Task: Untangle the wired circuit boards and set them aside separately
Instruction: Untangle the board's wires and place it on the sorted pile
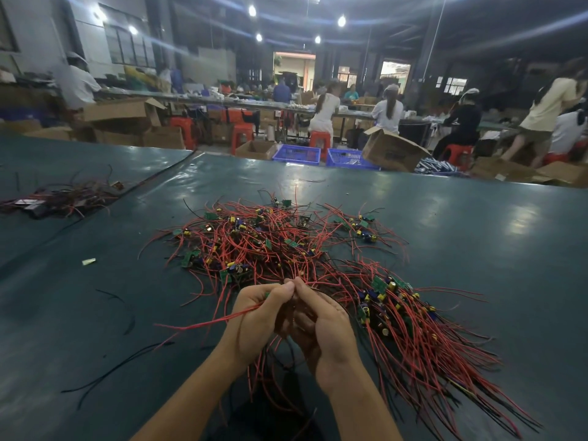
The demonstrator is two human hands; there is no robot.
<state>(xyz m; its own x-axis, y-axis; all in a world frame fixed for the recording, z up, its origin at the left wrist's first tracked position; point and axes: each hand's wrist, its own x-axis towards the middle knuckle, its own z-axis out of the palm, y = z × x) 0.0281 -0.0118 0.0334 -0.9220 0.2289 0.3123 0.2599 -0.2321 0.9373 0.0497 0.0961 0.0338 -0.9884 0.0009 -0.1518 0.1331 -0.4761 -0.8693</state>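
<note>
1. Left hand (257,316): fingers curled, clamped on a few red wires (222,317) that trail out to the left past its knuckles. A sliver of green board (268,294) shows at its fingertips.
2. Right hand (321,326): fingers curled, tips meeting the left hand's tips and pinching the same wires at the near edge of the tangle. What lies inside the palm is hidden.
3. Tangle (264,243): a heap of red and black wires, small green boards, and yellow and blue parts. It sits mid-surface, just beyond both hands.
4. Bundle (420,329): boards lie close together to the right of the right hand, their wires fanned toward the near right edge.
5. Surface (477,224): dark green and glossy.
6. A loose black wire (114,370) lies left of the left arm. A pale scrap (89,261) lies further out.
7. Second heap (63,198): far left, well apart from the tangle.
8. Beyond the surface are blue crates (296,153), a cardboard box (391,151), red stools and seated people at long benches.
</note>
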